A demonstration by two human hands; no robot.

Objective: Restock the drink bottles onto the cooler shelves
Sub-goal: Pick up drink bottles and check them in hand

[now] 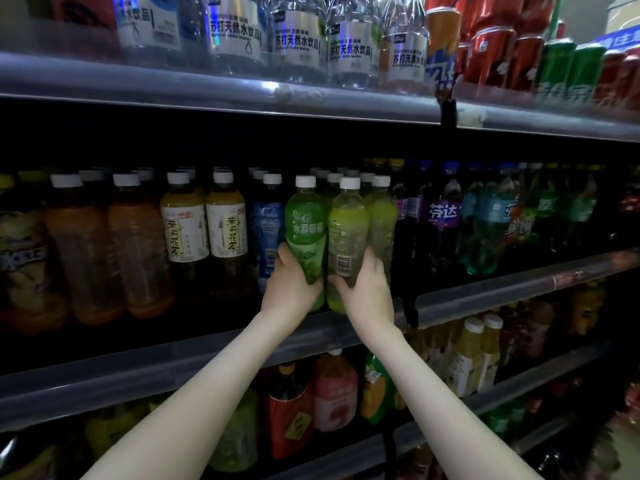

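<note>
Two green grape-drink bottles with white caps stand at the front of the middle cooler shelf (214,344). My left hand (294,282) grips the lower part of the left green bottle (306,223), whose label faces me. My right hand (367,285) grips the lower part of the right green bottle (348,230), whose barcode faces me. Both bottles are upright and side by side, touching. More green bottles (381,216) with white caps stand behind and to the right of them.
Left of the green bottles stand a blue bottle (268,223), two tea bottles (207,226) and orange drinks (110,244). Purple and green sodas (446,216) fill the right. Water bottles (298,39) and cans (491,53) sit on the top shelf; juice bottles (334,389) fill the shelf below.
</note>
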